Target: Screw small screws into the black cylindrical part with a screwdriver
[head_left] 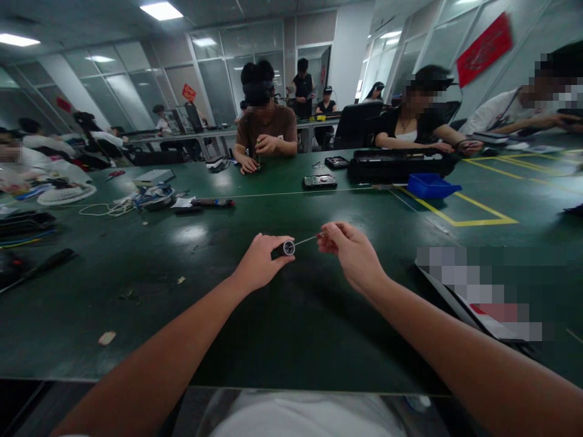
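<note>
A dark cylinder (288, 247) with a pale rim is held by the left hand (260, 262), thumb and fingers partly curled about its sides. A thin rod (304, 241) is gripped at one end between the pinched fingertips of the right hand (347, 252); its other end is directed at the cylinder's open end, and its depth there cannot be told. Both objects are held above the middle of the green table (300, 352). A paper scrap (107, 337) is seen toward the near-left corner; a blue tray (430, 186) is placed toward the far edge, right of centre.
</note>
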### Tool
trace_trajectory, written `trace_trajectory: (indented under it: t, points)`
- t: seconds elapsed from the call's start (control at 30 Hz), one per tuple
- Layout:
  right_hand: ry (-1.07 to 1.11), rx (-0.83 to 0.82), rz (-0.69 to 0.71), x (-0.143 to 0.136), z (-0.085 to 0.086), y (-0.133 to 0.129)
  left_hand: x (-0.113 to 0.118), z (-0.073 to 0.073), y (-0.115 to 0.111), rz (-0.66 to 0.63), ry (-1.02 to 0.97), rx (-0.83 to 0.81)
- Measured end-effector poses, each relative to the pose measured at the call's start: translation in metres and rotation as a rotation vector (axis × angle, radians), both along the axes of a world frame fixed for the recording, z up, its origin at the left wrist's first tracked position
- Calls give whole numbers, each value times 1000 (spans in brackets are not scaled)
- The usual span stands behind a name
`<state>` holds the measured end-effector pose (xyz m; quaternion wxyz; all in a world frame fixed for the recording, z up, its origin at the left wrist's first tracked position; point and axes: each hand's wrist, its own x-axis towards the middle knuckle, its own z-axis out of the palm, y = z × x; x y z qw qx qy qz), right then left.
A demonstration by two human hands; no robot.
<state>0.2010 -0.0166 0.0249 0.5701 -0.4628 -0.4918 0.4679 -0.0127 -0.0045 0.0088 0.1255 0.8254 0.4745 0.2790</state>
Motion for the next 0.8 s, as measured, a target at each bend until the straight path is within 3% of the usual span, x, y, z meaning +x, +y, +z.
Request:
trace_trajectory:
  t: [0.07,0.13,0.43,0.8]
  points:
    - [172,-211,11,2,-4,6,0,0,0,-14,3,32]
    - [214,-247,-3,4,-7,10,0,-1,1,-5,8,38]
    - [-50,120,-13,3,-8,3,0,-4,1,29,3,-7]
    - [-125,129,21,3,-5,1,0,-2,-1,30,-7,-30]
